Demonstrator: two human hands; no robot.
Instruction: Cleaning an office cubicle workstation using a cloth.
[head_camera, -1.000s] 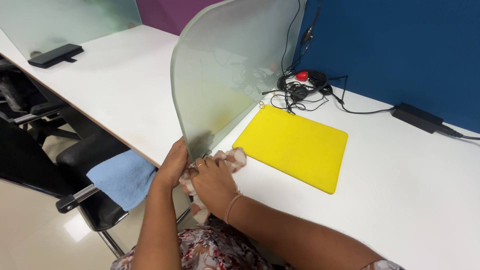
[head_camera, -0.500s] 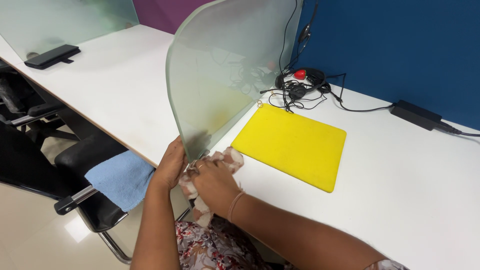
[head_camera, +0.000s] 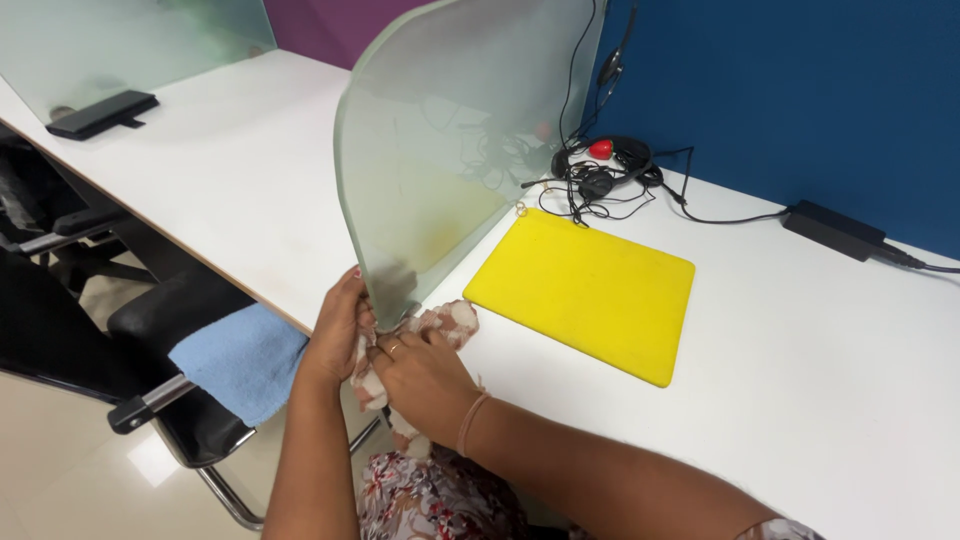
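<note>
A frosted glass divider (head_camera: 450, 140) stands upright on the white desk (head_camera: 800, 340). At its lower front corner, both hands work a patterned pink-and-white cloth (head_camera: 445, 322). My left hand (head_camera: 335, 335) presses against the divider's near edge from the left side. On the right of that corner my right hand (head_camera: 420, 375) grips the bunched cloth, which hangs down past the desk edge.
A yellow mat (head_camera: 585, 290) lies on the desk just right of the divider. Behind it sit a black headset with tangled cables (head_camera: 600, 175) and a black power adapter (head_camera: 835, 228). A black office chair (head_camera: 130, 340) carrying a blue cloth (head_camera: 240, 355) stands at the left.
Both hands have stayed at the divider's lower corner, the cloth shifting slightly under the right hand. The view has moved a little.
</note>
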